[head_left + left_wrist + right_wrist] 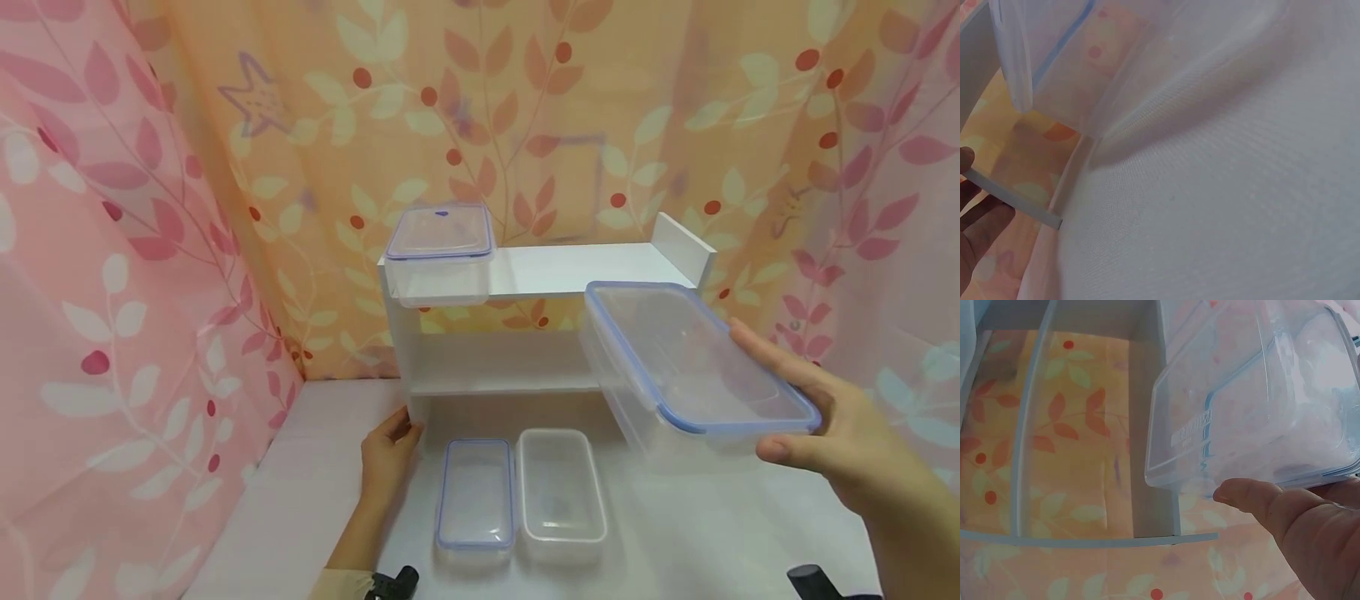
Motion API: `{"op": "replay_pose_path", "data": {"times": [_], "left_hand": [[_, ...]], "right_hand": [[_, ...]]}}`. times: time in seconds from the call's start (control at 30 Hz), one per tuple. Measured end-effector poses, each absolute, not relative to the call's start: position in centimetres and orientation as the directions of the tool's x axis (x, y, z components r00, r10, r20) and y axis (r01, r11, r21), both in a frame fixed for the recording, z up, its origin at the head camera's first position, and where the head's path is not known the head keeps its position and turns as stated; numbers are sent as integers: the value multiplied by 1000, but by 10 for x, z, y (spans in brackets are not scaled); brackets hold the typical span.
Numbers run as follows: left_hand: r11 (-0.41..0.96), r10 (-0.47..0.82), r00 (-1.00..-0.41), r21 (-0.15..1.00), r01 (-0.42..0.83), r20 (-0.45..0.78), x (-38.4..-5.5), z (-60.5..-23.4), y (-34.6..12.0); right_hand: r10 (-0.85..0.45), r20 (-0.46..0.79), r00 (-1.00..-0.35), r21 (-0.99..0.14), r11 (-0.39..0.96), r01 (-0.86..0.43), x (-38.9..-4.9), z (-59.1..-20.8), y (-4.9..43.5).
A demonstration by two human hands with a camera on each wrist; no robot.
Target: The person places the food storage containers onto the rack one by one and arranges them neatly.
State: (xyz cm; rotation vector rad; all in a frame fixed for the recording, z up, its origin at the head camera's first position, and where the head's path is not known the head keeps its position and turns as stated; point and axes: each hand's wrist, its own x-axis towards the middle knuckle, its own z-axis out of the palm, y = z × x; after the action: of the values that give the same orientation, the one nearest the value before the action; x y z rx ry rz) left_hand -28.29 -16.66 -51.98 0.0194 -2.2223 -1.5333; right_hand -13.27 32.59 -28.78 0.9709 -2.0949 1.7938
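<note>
My right hand (855, 433) grips a clear plastic food container (705, 358) with a blue-edged lid by its right end, thumb at the near side. The container is held tilted, in front of the right part of a white shelf (510, 385). In the right wrist view its see-through base (1229, 419) faces the camera, with my thumb (1254, 500) against the wall. My left hand (390, 458) pinches the lower front edge of the shelf's left side panel (1016, 199) between thumb and fingers.
A lidded container (438, 258) stands on the shelf's top left. Two more stand on the white tabletop (300, 500) before the shelf: one with a blue-edged lid (476, 492), one with a whitish rim (561, 483). Patterned curtains (525, 108) hang behind and at both sides.
</note>
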Motion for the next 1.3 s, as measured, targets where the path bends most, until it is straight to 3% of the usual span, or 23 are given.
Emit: {"op": "replay_pose_path", "data": {"times": [0.13, 0.47, 0.8, 1.03, 1.3], "left_hand": [[406, -256, -901, 885, 229, 351, -283, -519, -168], [396, -241, -910, 890, 225, 338, -282, -520, -169], [382, -239, -911, 895, 230, 336, -283, -518, -168], [374, -223, -915, 896, 239, 337, -280, -517, -167], [391, -239, -908, 890, 233, 343, -283, -518, -167]], "right_hand": [[-319, 531, -785, -820, 40, -571, -131, -278, 323], [-374, 552, -745, -794, 35, -607, -138, -264, 330], [-312, 493, -812, -814, 163, -557, -153, -242, 330], [-333, 448, -830, -843, 153, -516, -168, -222, 326], [-304, 413, -859, -818, 292, -496, -182, -206, 315]]}}
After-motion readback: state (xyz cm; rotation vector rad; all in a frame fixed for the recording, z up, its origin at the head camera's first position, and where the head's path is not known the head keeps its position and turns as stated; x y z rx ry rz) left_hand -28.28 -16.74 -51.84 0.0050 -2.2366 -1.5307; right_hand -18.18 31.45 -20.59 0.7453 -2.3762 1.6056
